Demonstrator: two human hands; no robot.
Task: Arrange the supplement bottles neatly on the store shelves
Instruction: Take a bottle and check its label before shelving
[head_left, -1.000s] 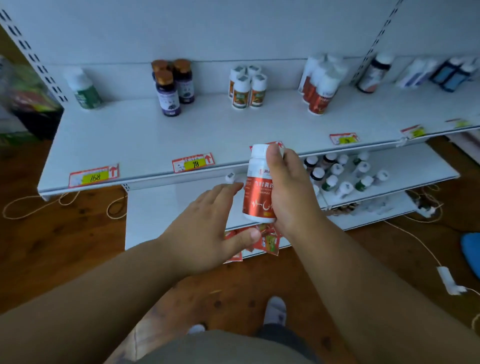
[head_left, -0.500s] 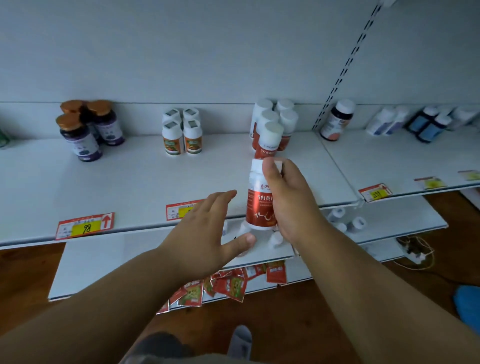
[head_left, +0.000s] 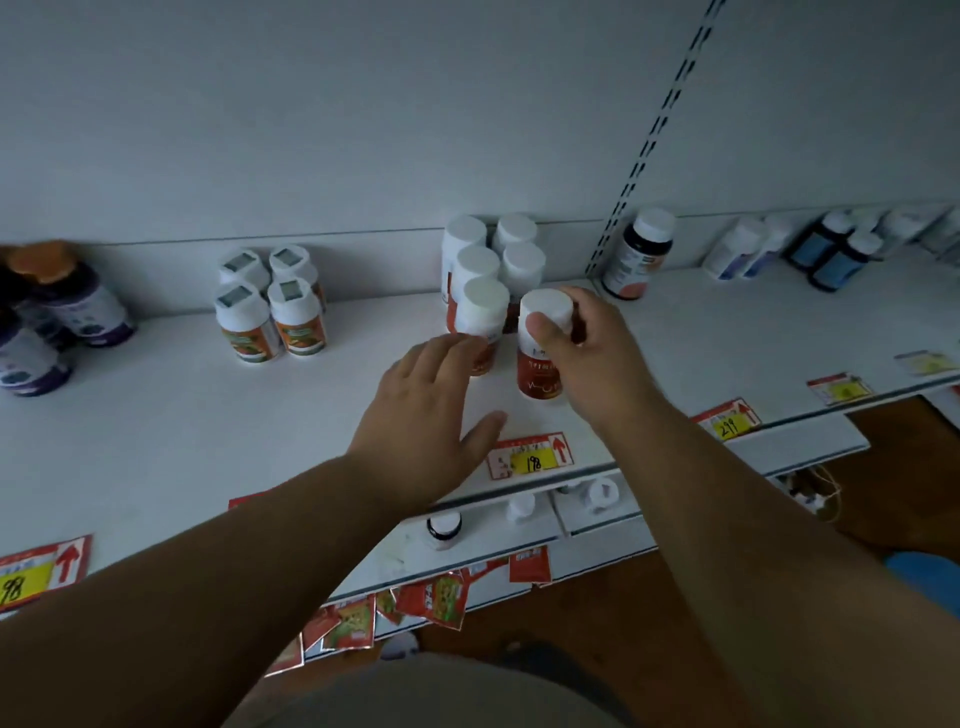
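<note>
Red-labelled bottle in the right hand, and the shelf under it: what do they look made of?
The red-labelled bottle looks like white plastic with a matte ribbed cap and a glossy printed label. The shelf seems to be white-painted sheet metal, smooth and satin, with a thin folded front edge; laminate cannot be excluded.

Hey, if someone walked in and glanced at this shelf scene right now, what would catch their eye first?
First, the right hand gripping a white-capped red-labelled supplement bottle at the middle of the white top shelf, beside a cluster of matching red-labelled bottles. The left hand reaches in open alongside, fingertips at the nearest bottle. Next, the red and yellow price tag marked 198 on the shelf edge just below.
</note>
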